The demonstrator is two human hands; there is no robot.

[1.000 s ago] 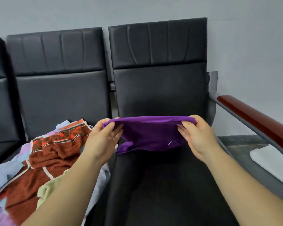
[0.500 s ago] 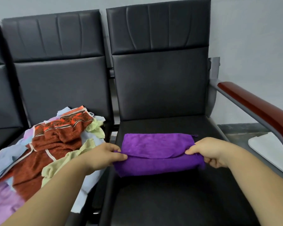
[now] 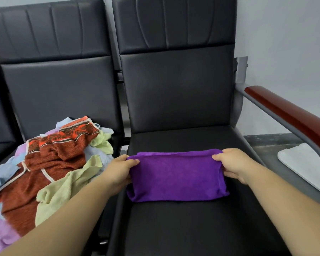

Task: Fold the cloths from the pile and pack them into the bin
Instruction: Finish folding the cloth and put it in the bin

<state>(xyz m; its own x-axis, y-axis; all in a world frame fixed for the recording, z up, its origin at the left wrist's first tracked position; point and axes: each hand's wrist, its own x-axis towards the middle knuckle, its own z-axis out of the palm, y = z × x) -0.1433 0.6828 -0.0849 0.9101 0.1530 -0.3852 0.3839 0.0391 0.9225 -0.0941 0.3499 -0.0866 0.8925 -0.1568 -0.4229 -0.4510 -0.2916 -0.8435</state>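
A purple cloth lies folded into a wide band on the black seat of the right-hand chair. My left hand pinches its left end, thumb on top. At the cloth's right end my right hand grips the far corner, fingers curled over the fold. The pile of cloths covers the neighbouring seat to the left: a rust-red patterned towel on top, pale green, light blue and pink pieces under and around it. A white object, perhaps the bin, shows on the floor at the right, partly hidden by the armrest.
The chairs form a row of black padded seats against a grey wall. A red-brown wooden armrest on a grey metal frame bounds the right side of the seat. Grey floor lies beyond it.
The purple cloth came down from the air onto the seat and was folded over once more. Both hands now sit at its far corners. The camera tilted down.
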